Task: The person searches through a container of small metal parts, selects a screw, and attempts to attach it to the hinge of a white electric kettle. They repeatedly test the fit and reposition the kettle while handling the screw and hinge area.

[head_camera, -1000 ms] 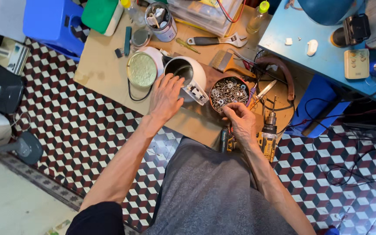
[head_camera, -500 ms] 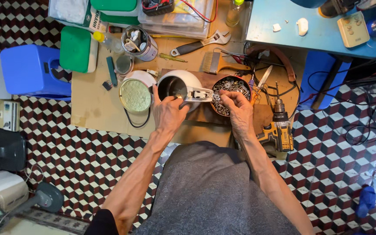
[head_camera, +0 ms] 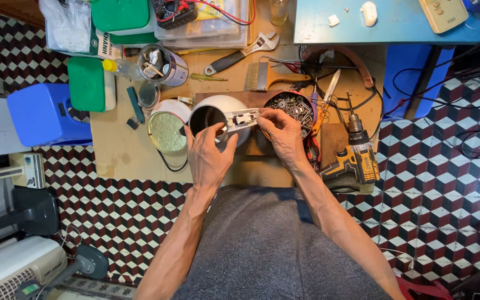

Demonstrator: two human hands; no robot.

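Observation:
A white electric kettle (head_camera: 218, 108) stands open on a cardboard sheet (head_camera: 123, 150), its handle housing pointing right with the inner switch parts exposed. My left hand (head_camera: 209, 153) grips the kettle's rim at the near side. My right hand (head_camera: 281, 130) pinches the end of the open handle (head_camera: 245, 118) with its fingertips. Just behind my right hand sits a round tin (head_camera: 295, 105) full of screws and small metal parts. The kettle's lid (head_camera: 166, 130), greenish inside, lies to the left of the kettle.
A yellow cordless drill (head_camera: 359, 155) lies at the right. A paintbrush (head_camera: 270, 78), an adjustable wrench (head_camera: 243, 53), a metal can (head_camera: 165, 65) of bits, green boxes (head_camera: 87, 83) and a blue stool (head_camera: 43, 114) surround the work spot. Cables trail over the tiled floor at the right.
My left hand moved from resting on the kettle's top to gripping its near rim. My right hand left the screw tin and took hold of the handle's end. The camera moved closer.

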